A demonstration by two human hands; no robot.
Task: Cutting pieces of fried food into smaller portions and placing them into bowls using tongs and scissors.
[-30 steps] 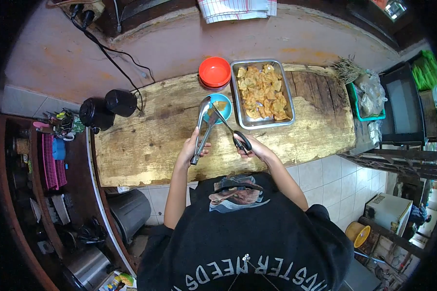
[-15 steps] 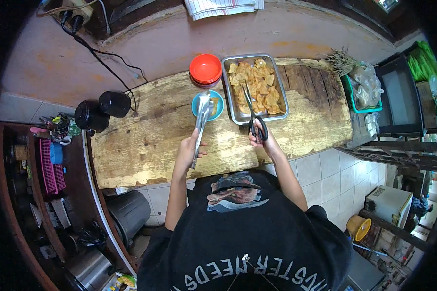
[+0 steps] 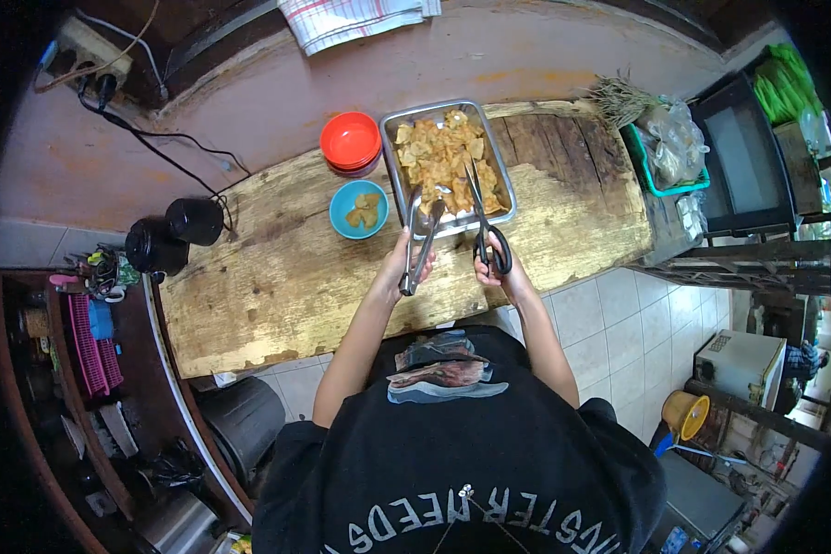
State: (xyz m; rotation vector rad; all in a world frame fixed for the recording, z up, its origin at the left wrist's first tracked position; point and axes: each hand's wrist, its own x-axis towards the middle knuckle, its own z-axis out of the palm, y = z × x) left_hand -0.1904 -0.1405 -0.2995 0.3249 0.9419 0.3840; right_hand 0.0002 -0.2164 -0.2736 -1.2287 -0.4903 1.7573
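My left hand [image 3: 395, 270] grips metal tongs [image 3: 425, 235] whose tips reach over the near edge of a rectangular metal tray [image 3: 506, 189] filled with golden fried pieces [image 3: 443, 157]. My right hand [image 3: 495, 266] holds black-handled scissors [image 3: 482, 217], their blades pointing into the tray. To the left of the tray a small blue bowl [image 3: 340, 220] holds a few fried pieces. Behind it stands a stack of red bowls [image 3: 351, 141]. All of these rest on a worn wooden counter [image 3: 277, 286].
Two black round containers [image 3: 171, 235] sit at the counter's left end, with a cable and power strip [image 3: 83, 46] behind. A checked cloth [image 3: 351, 18] hangs at the back. A green basket with bags [image 3: 665, 148] and a shelf unit [image 3: 748, 157] stand right. A dark bin [image 3: 245, 420] is below.
The tongs have moved right from the blue bowl to the tray's near edge. The scissors moved from in front of my body to over the tray. The view shifted.
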